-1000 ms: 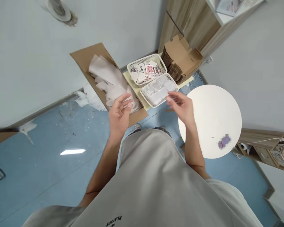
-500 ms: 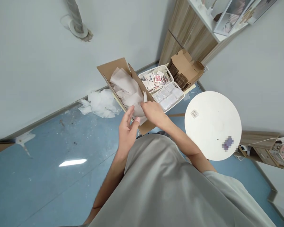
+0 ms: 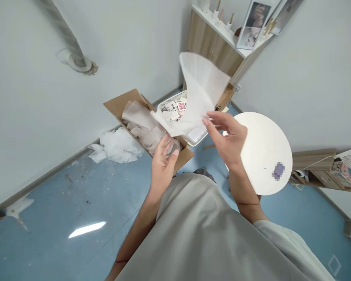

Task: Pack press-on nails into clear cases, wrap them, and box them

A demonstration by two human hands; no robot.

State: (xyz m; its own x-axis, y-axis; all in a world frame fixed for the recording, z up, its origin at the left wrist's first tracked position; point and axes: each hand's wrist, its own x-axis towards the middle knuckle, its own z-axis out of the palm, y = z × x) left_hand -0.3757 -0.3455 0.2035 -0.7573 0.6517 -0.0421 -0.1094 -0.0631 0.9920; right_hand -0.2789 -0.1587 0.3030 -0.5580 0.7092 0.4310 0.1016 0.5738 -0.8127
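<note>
My right hand [image 3: 229, 136] pinches a thin white packing sheet [image 3: 199, 86] between thumb and fingers. The sheet is raised and curls out over the white baskets, hiding part of them. Beside the near end of an open cardboard box [image 3: 185, 159] is my left hand [image 3: 163, 160], fingers spread and palm turned inward, with nothing in it. More crumpled translucent packing sheets [image 3: 146, 128] fill the box. Whether my left fingertips touch the packing or only hover in front of it, I cannot tell.
A white basket of small printed cards [image 3: 174, 111] and another with clear packets [image 3: 195, 136] stand right of the box. Loose white packing [image 3: 119, 146] lies on the floor by the wall. A round white table [image 3: 265, 148] is on the right; a wooden cabinet [image 3: 203, 33] stands behind.
My right hand has moved up and right out of the box, drawing out a white packing sheet. My left hand stays near the box, open. The head view has shifted slightly.
</note>
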